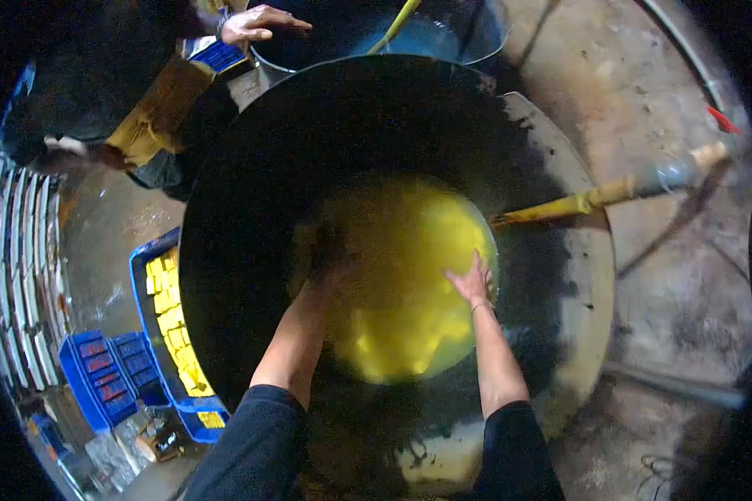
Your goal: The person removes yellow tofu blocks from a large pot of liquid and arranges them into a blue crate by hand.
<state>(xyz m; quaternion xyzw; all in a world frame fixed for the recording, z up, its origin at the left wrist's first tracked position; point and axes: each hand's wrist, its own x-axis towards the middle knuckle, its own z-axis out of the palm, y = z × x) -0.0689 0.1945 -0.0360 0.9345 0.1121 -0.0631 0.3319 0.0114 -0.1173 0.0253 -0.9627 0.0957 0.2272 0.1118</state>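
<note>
A large round dark vat [251, 192] stands before me, with yellow liquid [393, 250] at its bottom. Both my arms reach down into it. My right hand [474, 281] is over the right side of the liquid, thumb and fingers spread, with nothing in it. My left hand [334, 259] is at the left of the liquid, dark and blurred; its fingers and anything they hold cannot be made out. A yellow-stained pipe [593, 199] reaches over the vat's right rim.
Left of the vat is a blue crate [142, 271] of yellow blocks [175, 326], with smaller blue crates [99, 380] beside it. Another person's hand [263, 25] is at a second vat [497, 37] at the top. A grey pipe [677, 386] lies at the right.
</note>
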